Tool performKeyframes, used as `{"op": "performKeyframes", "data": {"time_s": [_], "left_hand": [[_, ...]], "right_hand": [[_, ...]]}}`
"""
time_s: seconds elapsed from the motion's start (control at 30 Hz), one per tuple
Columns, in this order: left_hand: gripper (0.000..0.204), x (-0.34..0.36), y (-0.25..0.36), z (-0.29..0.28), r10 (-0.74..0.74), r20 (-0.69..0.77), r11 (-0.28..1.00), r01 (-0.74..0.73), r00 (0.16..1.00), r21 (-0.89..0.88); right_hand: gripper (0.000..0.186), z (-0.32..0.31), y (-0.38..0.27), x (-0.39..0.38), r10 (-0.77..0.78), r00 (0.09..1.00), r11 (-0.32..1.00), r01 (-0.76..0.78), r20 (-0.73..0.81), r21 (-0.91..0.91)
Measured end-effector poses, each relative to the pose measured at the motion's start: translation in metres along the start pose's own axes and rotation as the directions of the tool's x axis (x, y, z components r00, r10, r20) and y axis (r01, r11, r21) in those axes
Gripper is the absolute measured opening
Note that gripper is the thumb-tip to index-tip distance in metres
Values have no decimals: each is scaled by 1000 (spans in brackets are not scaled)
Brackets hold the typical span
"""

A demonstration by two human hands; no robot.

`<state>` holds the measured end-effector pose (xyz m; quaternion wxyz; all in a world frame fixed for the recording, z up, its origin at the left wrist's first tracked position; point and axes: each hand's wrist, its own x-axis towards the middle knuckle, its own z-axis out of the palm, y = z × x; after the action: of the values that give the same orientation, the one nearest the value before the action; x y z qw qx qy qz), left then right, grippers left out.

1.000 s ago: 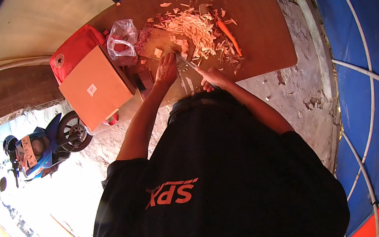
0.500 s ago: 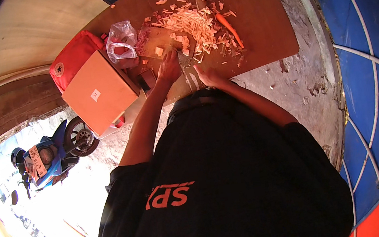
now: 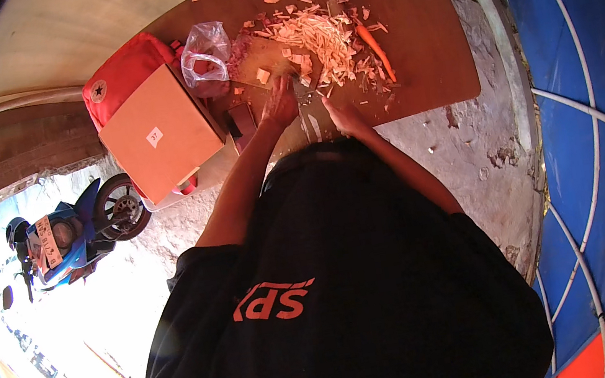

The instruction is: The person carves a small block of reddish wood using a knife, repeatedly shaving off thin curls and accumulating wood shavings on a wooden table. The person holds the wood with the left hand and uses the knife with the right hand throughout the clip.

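My left hand (image 3: 280,103) is over the near edge of a cutting board (image 3: 252,61), its fingers stretched forward beside a pale cut chunk (image 3: 263,75). My right hand (image 3: 342,115) is closed at the table's near edge, its thumb side toward the left hand. Between the hands shows a greyish knife blade (image 3: 305,94), seemingly held by the right hand; its handle is hidden. A heap of pale cut sticks (image 3: 324,43) lies just beyond the hands. Right of the heap lies a long orange piece that looks like a carrot (image 3: 376,53).
On the brown table (image 3: 428,40), left of the board, are a clear plastic bag (image 3: 206,55), a dark flat object (image 3: 241,124), a cardboard box (image 3: 156,140) and a red bag (image 3: 127,70). A motorcycle (image 3: 77,232) stands at the left; a blue tarp (image 3: 559,37) hangs at the right.
The view has shifted slightly. My left hand's fingers have moved forward and stretched out more toward the pale chunk. My right hand stays near the same spot by the blade.
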<state>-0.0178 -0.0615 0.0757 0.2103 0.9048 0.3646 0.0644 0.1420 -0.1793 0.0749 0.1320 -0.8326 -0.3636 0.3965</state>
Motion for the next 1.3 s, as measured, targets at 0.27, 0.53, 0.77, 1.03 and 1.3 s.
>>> {"op": "performKeyframes", "data": {"time_s": [0.27, 0.53, 0.77, 1.03, 1.3], "left_hand": [[53, -5, -20, -1, 133, 1, 990, -132, 991, 53], [46, -2, -26, 8, 106, -70, 993, -109, 992, -35], [37, -5, -10, -10, 11, -37, 991, -16, 999, -132], [47, -6, -14, -2, 42, -38, 998, -43, 998, -50], [52, -16, -15, 2, 70, -139, 995, -79, 988, -59]], "right_hand": [[85, 6, 11, 10, 64, 989, 993, -76, 132, 87], [80, -1, 12, 1, 34, 985, 999, -37, 167, 11], [89, -9, -7, -9, -81, 980, 972, 118, 184, -201], [75, -14, -18, -4, 24, 969, 989, 13, 247, -147], [61, -12, 13, -31, -351, 929, 878, 371, 121, -301]]}}
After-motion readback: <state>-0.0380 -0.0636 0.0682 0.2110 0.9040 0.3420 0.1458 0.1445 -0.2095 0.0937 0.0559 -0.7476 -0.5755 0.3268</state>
